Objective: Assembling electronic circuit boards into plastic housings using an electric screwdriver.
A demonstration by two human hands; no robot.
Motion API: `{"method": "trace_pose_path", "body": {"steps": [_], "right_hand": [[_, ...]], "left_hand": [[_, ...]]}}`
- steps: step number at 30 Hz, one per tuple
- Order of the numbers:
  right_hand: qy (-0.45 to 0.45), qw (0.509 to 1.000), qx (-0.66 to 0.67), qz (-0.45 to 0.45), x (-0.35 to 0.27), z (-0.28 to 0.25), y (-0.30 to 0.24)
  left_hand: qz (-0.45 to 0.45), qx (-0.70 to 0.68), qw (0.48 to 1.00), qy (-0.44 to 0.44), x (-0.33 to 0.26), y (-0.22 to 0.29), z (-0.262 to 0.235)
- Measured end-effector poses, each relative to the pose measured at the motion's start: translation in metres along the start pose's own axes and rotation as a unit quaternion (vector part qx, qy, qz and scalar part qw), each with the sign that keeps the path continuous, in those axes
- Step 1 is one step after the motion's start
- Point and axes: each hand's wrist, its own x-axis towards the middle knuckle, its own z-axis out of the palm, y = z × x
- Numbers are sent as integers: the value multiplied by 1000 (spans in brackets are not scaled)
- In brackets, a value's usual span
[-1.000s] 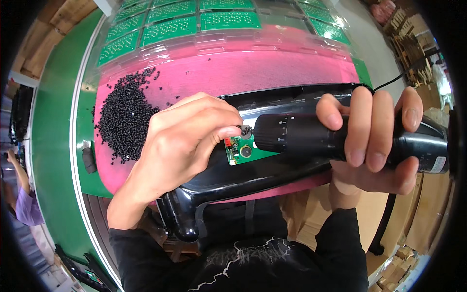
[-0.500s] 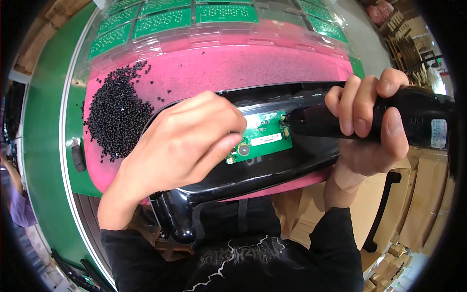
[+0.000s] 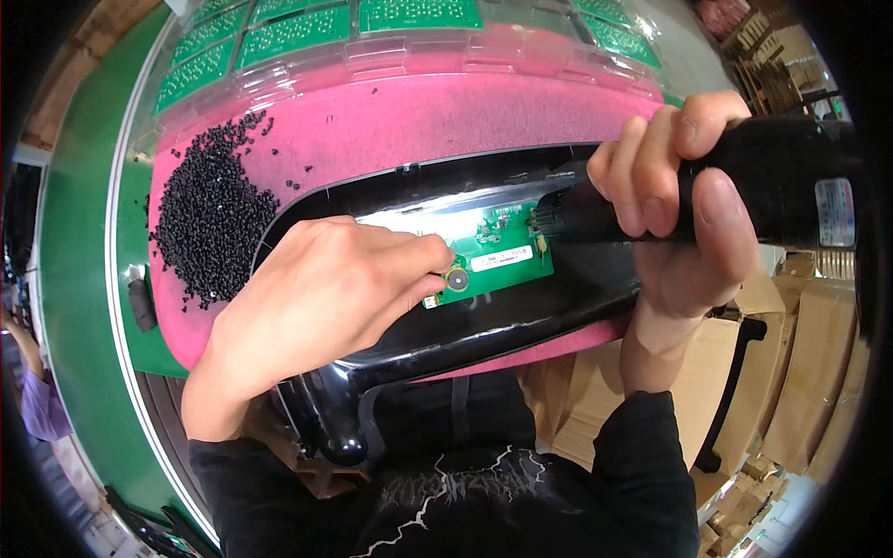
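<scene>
A glossy black plastic housing [image 3: 484,321] lies across the pink mat, its hollow side up. Inside it sits a green circuit board [image 3: 512,272] with a white label and a round part near its left end. My right hand [image 3: 684,200] is wrapped round a black power screwdriver [image 3: 781,172], whose dark nose reaches the board's right edge; its tip is hard to make out. At the board's left end is my left hand [image 3: 335,288], thumb and forefinger pinched together. Whatever lies between those fingertips is hidden.
A heap of small black screws [image 3: 209,219] covers the left of the pink mat [image 3: 409,112]. Clear plastic trays [image 3: 372,60] with several green boards stand at the back. Cardboard boxes [image 3: 819,344] are at the right; a person in a purple sleeve [image 3: 45,409] is far left.
My left hand has drawn slightly left and down, uncovering more of the board. The screwdriver and my right hand have shifted left and up. The whole scene has slid a little left.
</scene>
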Motion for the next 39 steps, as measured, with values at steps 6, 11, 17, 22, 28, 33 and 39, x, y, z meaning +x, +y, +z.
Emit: {"method": "trace_pose_path", "body": {"steps": [6,11,17,22,28,33,39], "right_hand": [[16,999,-29,30,0,3,1],[18,999,29,5,-6,1,3],[-20,949,308,-58,-11,3,-14],[-2,951,295,-97,-19,12,-10],[7,946,308,-106,-20,20,-4],[12,952,289,-104,-22,19,-9],[8,949,298,-99,-22,20,-5]], "left_hand": [[-19,4,1000,-16,1,0,0],[-11,-7,1000,4,1,-3,4],[39,-43,997,52,8,-6,7],[52,-67,994,75,8,-7,7],[60,-74,992,79,7,-8,7],[63,-50,994,77,10,-6,6],[62,-37,992,103,5,-8,8]]}}
